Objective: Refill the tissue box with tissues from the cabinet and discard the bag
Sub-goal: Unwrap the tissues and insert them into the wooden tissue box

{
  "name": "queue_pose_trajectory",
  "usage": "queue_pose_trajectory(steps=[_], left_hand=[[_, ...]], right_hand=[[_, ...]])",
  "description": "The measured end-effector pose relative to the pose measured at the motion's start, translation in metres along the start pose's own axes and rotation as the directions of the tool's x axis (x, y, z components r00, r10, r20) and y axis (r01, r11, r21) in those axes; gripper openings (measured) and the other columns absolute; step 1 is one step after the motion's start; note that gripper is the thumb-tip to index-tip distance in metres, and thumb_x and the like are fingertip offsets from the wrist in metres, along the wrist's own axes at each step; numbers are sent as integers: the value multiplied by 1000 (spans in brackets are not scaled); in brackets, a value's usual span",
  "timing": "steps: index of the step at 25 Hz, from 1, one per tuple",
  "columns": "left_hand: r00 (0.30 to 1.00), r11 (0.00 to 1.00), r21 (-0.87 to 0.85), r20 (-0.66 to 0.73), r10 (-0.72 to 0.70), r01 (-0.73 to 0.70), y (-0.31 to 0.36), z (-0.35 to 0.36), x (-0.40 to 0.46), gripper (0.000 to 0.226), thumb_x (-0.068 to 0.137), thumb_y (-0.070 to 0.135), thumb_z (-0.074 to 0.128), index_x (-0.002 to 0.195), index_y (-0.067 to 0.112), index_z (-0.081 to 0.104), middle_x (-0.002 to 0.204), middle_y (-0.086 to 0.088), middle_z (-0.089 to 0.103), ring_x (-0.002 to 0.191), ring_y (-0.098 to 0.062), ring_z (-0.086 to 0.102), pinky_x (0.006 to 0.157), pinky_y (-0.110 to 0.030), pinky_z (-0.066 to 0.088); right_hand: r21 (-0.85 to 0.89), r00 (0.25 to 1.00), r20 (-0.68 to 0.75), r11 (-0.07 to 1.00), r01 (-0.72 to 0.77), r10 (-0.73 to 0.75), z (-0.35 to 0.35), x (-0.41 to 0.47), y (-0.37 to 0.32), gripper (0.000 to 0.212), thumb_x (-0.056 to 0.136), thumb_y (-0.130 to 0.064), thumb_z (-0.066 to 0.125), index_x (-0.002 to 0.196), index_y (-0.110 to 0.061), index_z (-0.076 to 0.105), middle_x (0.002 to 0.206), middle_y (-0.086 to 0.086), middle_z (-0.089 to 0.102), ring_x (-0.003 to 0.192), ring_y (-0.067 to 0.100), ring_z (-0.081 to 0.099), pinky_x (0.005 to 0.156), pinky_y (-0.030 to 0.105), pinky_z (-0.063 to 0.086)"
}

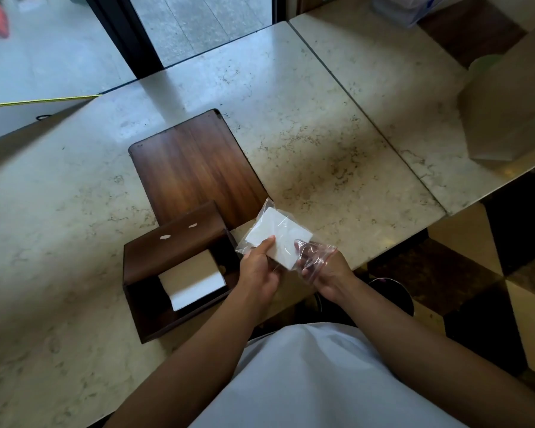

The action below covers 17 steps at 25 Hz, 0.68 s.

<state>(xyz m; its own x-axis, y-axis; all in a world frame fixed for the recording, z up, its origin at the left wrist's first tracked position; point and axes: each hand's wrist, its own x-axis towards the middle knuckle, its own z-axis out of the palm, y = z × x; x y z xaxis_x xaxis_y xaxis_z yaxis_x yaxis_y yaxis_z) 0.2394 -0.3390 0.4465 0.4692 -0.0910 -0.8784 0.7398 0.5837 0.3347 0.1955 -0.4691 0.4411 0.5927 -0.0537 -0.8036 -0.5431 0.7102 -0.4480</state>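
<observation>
Glossy dark wood tissue box (179,242), clear crinkled plastic bag (291,239), polished marble counter (322,125)

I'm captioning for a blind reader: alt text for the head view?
Both hands, left hand and right hand, hold a clear plastic bag of white tissues above a marble table, beside an open wooden tissue box.

The open tissue box (179,273) is sitting on the marble table (306,125) near its front edge, with a stack of tissues (192,279) lying inside. The wooden lid (195,168) is lying flat just behind the box. Just right of the box, the left hand (260,270) and right hand (328,270) are holding a bagged tissue pack (281,239) above the table edge.
</observation>
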Motion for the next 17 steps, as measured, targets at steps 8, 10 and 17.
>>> queue_pose_trajectory(steps=[8, 10, 17], left_hand=[[992, 990, -73, 40, 121, -118, 45, -17, 3, 38, 98, 10, 65, 133, 1, 55, 129, -25, 68, 120, -40, 64, 109, -60, 44], [992, 990, -89, 41, 116, -112, 48, -22, -1, 39, 97, 11, 66, 133, 1, 56, 128, -25, 68, 120, -39, 64, 110, -60, 44], [967, 957, -140, -35, 252, -254, 69, -39, -3, 29, 101, 13, 61, 126, 1, 58, 108, -19, 74, 82, -28, 78, 86, -52, 62]], right_hand=[[-257, 981, 173, 958, 130, -87, 13, 6, 1, 29, 87, -18, 79, 112, -4, 74, 72, -2, 74, 50, 6, 59, 41, 20, 46], [-254, 974, 208, 957, 143, -90, 19, 4, 1, 23, 88, -14, 77, 108, -3, 76, 75, 0, 74, 51, 5, 60, 42, 18, 46], [-243, 969, 216, 955, 173, -121, 23, 3, 2, 34, 91, -12, 72, 123, -1, 68, 116, 15, 76, 103, 28, 73, 79, 34, 60]])
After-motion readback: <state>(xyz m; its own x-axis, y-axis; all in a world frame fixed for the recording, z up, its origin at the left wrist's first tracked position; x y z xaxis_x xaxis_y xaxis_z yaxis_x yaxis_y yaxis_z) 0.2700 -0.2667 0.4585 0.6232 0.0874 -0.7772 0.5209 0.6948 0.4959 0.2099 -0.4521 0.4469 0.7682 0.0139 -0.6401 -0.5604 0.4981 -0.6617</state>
